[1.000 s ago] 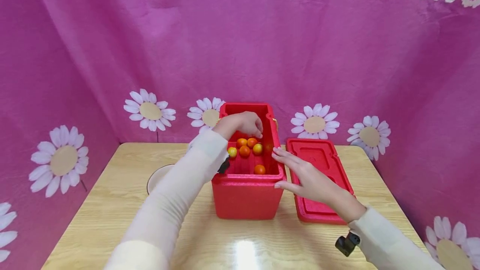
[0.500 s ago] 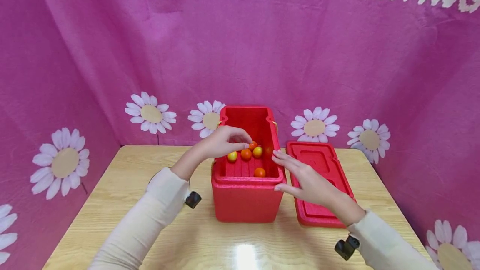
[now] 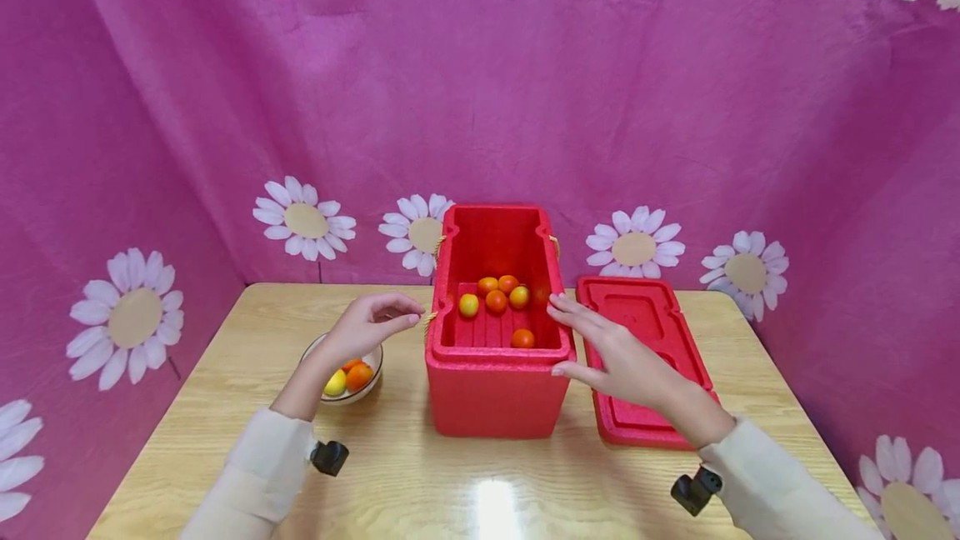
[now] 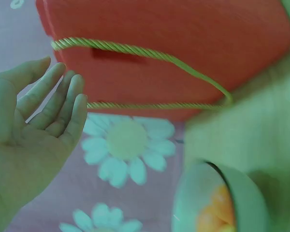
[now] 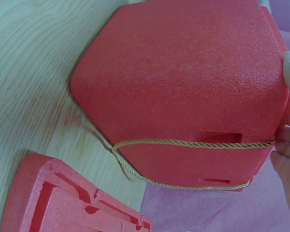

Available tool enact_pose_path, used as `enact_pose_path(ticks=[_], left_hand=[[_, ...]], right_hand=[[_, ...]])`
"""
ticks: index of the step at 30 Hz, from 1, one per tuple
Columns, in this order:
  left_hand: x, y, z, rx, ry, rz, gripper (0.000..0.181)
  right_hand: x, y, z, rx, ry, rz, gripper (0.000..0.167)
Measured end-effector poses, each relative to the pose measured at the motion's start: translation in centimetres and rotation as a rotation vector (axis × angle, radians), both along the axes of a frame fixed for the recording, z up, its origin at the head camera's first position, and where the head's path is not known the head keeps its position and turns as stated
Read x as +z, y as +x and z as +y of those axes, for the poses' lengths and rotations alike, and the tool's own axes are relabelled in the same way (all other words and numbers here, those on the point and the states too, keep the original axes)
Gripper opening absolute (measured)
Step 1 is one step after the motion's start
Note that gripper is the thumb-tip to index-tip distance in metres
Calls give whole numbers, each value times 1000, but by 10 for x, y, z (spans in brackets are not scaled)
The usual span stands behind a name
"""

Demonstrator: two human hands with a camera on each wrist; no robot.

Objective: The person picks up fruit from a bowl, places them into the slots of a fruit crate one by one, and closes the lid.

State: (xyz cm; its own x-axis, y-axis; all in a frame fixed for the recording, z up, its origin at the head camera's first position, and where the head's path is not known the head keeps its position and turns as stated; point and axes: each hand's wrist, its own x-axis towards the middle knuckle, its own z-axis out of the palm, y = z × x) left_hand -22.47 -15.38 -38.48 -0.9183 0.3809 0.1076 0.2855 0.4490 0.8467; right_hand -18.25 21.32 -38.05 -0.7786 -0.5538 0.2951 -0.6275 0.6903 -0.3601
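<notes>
A red foam box (image 3: 498,402) stands open, with several orange, red and yellow round fruits on its floor, one orange fruit (image 3: 522,338) near the front wall. My left hand (image 3: 369,327) hovers left of the box above a bowl (image 3: 372,380), fingers relaxed and holding nothing; the left wrist view shows its empty palm (image 4: 34,140) beside the yellow rope handle (image 4: 121,47). The bowl holds yellow and orange fruits. My right hand (image 3: 618,357) rests its fingertips on the box's right rim; in the right wrist view the fingers (image 5: 289,72) touch the box edge.
A red lid (image 3: 637,315) lies on the wooden table (image 3: 420,490) right of the box, under my right forearm. Behind the table hangs a purple cloth (image 3: 480,90) with white daisies. Rope handles hang on both box sides.
My left hand has come out of the box and moved left to above the bowl, uncovering the fruits inside the box. My right hand has stayed at the rim.
</notes>
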Motion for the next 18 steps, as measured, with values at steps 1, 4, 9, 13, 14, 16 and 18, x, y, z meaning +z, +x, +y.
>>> enact_pose_path(ticks=[1, 4, 9, 13, 14, 16, 18], left_hand=[[-5, 1, -4, 8, -5, -10, 28], [-18, 3, -16, 31, -19, -32, 28], [-38, 6, -33, 79, -61, -77, 28], [-50, 8, -43, 119, -126, -86, 26], [-52, 8, -45, 122, -137, -74, 24], [-57, 8, -49, 116, -154, -34, 20], [-62, 8, -52, 108, -163, 9, 15]], right_hand=[[0, 0, 0, 0, -3, 1, 79], [0, 0, 0, 2, -6, 6, 79], [-1, 0, 0, 8, -6, 10, 78], [-1, 0, 0, 3, -5, 7, 78], [-1, 0, -1, 3, -5, 6, 78], [-1, 0, -1, 2, -5, 4, 78], [-1, 0, -1, 4, -7, 4, 78]])
